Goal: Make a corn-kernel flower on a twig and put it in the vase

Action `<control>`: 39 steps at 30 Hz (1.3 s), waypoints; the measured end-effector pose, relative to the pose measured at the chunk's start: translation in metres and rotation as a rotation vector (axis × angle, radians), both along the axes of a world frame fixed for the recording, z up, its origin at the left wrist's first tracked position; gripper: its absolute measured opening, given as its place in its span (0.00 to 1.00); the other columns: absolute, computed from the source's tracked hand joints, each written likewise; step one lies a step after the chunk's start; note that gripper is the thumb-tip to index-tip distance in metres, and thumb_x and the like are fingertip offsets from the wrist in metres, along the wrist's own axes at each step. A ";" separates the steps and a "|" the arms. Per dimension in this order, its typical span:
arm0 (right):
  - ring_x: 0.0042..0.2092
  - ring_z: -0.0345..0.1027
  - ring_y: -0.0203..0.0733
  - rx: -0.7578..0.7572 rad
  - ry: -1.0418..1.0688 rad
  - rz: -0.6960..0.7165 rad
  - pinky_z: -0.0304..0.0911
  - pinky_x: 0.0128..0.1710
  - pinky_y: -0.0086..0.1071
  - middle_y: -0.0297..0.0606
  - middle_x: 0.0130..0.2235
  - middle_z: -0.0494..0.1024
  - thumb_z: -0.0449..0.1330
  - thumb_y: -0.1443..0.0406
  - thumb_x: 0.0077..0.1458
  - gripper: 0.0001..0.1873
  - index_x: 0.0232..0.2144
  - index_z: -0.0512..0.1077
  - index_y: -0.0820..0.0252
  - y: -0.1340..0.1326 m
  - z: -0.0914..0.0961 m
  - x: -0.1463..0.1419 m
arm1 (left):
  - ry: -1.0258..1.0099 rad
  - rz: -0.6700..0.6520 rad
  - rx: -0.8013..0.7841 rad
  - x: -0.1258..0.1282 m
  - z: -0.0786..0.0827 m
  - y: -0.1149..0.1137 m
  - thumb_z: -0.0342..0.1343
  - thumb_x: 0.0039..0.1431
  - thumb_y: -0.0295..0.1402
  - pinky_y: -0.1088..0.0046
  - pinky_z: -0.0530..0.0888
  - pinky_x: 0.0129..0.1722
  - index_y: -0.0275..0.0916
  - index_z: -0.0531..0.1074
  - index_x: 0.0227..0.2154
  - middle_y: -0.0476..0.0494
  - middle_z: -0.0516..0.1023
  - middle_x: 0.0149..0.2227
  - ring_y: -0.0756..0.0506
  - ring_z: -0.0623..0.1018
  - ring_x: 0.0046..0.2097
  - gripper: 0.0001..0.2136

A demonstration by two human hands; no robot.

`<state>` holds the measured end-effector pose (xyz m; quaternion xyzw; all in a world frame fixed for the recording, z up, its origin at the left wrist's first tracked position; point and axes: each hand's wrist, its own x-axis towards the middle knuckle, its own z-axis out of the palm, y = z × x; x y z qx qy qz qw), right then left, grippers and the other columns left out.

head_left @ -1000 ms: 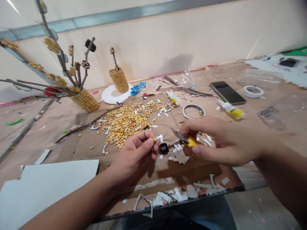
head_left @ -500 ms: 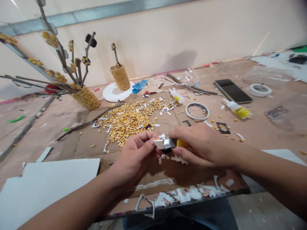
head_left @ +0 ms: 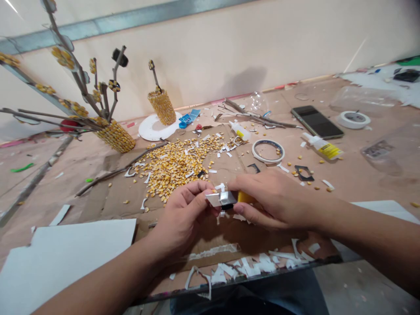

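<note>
Above the cardboard, my right hand [head_left: 274,199] is closed around a yellow utility knife [head_left: 244,197], its metal blade pointing left. My left hand [head_left: 188,208] meets the blade tip, thumb and fingers pinched together. A speck of yellow shows at those fingertips, but what they hold is mostly hidden. Something black peeks out beneath the blade; I cannot tell what it belongs to. Just beyond my hands lies a spread heap of corn kernels [head_left: 175,168], with white paper scraps among them.
Corn-covered pots, one [head_left: 116,136] with branches, stand at the back left. Glue bottles [head_left: 323,146], tape rolls [head_left: 353,119] and a phone [head_left: 316,121] lie to the right. White board [head_left: 75,249] sits front left; paper strips [head_left: 252,267] line the table's front edge.
The blade and my right hand have shifted slightly left, so the blade tip sits further over my left fingertips. The whole view has also moved a little.
</note>
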<state>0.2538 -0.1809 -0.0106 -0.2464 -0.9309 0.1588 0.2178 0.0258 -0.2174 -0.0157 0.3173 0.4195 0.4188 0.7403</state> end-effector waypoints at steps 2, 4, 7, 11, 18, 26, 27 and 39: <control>0.31 0.67 0.40 -0.008 -0.001 0.006 0.50 0.30 0.32 0.36 0.31 0.77 0.50 0.59 0.73 0.13 0.50 0.70 0.60 0.000 0.000 0.000 | -0.001 -0.003 0.004 0.000 -0.001 0.000 0.75 0.53 0.38 0.81 0.70 0.29 0.35 0.77 0.30 0.48 0.78 0.24 0.53 0.74 0.26 0.14; 0.32 0.67 0.40 -0.016 -0.005 0.006 0.50 0.30 0.32 0.36 0.32 0.77 0.51 0.59 0.73 0.13 0.50 0.70 0.60 0.000 -0.001 0.000 | 0.002 -0.005 0.005 0.000 -0.001 -0.001 0.75 0.53 0.38 0.82 0.70 0.29 0.35 0.77 0.30 0.48 0.78 0.24 0.54 0.74 0.26 0.14; 0.32 0.66 0.41 -0.029 0.003 0.007 0.50 0.30 0.32 0.37 0.32 0.77 0.50 0.60 0.73 0.13 0.49 0.70 0.61 0.000 0.000 -0.001 | 0.024 -0.013 0.023 -0.001 -0.002 -0.001 0.75 0.54 0.39 0.82 0.70 0.29 0.36 0.77 0.31 0.48 0.78 0.25 0.54 0.74 0.27 0.14; 0.30 0.64 0.40 -0.079 -0.004 0.040 0.49 0.30 0.32 0.35 0.30 0.75 0.50 0.61 0.72 0.13 0.46 0.71 0.62 0.001 0.001 -0.002 | 0.052 -0.047 0.079 -0.004 -0.003 -0.003 0.72 0.58 0.40 0.81 0.70 0.29 0.37 0.77 0.33 0.49 0.78 0.26 0.53 0.75 0.27 0.13; 0.28 0.62 0.40 -0.046 0.018 0.072 0.46 0.28 0.33 0.34 0.29 0.75 0.48 0.57 0.73 0.14 0.41 0.70 0.58 -0.003 -0.002 -0.002 | 0.094 -0.119 0.198 -0.011 0.002 -0.008 0.71 0.60 0.41 0.81 0.68 0.28 0.38 0.77 0.34 0.50 0.75 0.28 0.54 0.71 0.27 0.13; 0.27 0.64 0.41 0.055 0.097 -0.316 0.49 0.29 0.33 0.34 0.27 0.74 0.49 0.60 0.72 0.13 0.41 0.70 0.60 0.010 -0.006 0.003 | -0.185 -0.125 0.268 -0.003 -0.001 -0.003 0.66 0.64 0.34 0.76 0.68 0.33 0.36 0.77 0.32 0.53 0.68 0.22 0.54 0.66 0.25 0.07; 0.26 0.63 0.41 0.039 0.106 -0.413 0.50 0.29 0.34 0.34 0.26 0.73 0.50 0.61 0.71 0.12 0.41 0.70 0.59 0.015 -0.006 0.005 | -0.214 -0.133 0.274 -0.002 -0.001 -0.003 0.66 0.64 0.33 0.76 0.67 0.33 0.36 0.78 0.32 0.54 0.67 0.21 0.54 0.65 0.25 0.07; 0.40 0.74 0.37 -0.097 0.492 0.082 0.69 0.40 0.28 0.39 0.40 0.80 0.58 0.72 0.62 0.11 0.46 0.73 0.57 -0.007 -0.015 -0.011 | 0.106 -0.210 0.196 -0.004 -0.007 -0.004 0.69 0.63 0.35 0.80 0.66 0.29 0.36 0.76 0.34 0.50 0.76 0.27 0.54 0.71 0.27 0.09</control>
